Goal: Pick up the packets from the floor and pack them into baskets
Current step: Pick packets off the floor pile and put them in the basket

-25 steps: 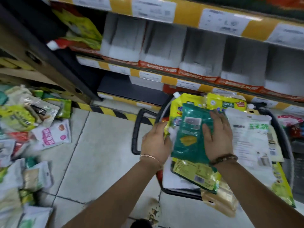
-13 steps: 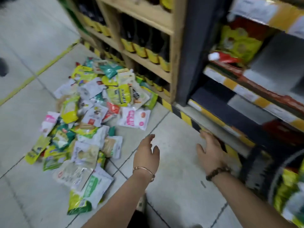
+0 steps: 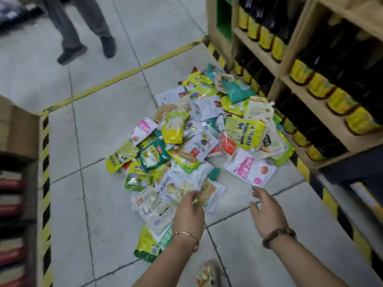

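A heap of packets (image 3: 207, 137) in yellow, green, white and pink lies on the tiled floor beside a wooden shelf. My left hand (image 3: 189, 213), a thin bangle on its wrist, is at the near edge of the heap. Its fingertips touch a beige packet (image 3: 208, 190) and its fingers are only slightly bent. My right hand (image 3: 267, 212), with a bead bracelet, hovers with spread fingers over bare floor just below a white-and-pink packet (image 3: 249, 168). It holds nothing. No basket is in view.
A wooden shelf (image 3: 323, 108) full of dark bottles with yellow labels stands at the right, with hazard tape along its base. A cardboard box (image 3: 18, 129) and a low rack sit at the left. Another person's legs (image 3: 83, 32) stand at the top left. My shoe (image 3: 207, 273) is at the bottom.
One second ago both hands pressed packets into the basket. The view has since swung left to the floor heap, and both empty hands have moved down to its near edge.
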Motion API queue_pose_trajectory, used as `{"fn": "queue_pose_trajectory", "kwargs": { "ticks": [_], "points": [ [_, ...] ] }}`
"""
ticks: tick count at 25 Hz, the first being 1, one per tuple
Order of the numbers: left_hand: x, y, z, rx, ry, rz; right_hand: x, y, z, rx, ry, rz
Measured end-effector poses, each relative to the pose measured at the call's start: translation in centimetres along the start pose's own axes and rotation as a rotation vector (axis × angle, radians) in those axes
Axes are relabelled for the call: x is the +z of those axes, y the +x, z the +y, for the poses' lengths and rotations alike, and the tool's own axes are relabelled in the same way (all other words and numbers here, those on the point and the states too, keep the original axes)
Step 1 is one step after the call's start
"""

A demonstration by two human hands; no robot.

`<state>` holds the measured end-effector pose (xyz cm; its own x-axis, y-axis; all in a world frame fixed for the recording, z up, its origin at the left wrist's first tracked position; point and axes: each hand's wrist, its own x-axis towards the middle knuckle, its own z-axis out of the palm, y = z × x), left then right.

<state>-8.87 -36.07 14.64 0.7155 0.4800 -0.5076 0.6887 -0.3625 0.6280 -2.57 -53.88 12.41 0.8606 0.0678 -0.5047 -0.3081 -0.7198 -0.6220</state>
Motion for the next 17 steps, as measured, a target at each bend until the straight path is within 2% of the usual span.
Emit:
{"fn": "queue_pose_trajectory", "kwargs": {
  "ticks": [6,13,17],
  "points": [
    [-2.2,5.2,-4.0,-0.094,0.036,-0.004,4.3,4.4,-3.6,0.004,-0.082,-0.096],
    [0.7,12.2,-6.2,-0.185,0.084,-0.056,6.7,12.0,-4.1,0.050,-0.137,-0.199],
    [2.6,17.0,-8.8,-0.303,0.064,-0.024,9.5,17.7,-3.9,-0.008,-0.200,-0.277]
  ]
}}
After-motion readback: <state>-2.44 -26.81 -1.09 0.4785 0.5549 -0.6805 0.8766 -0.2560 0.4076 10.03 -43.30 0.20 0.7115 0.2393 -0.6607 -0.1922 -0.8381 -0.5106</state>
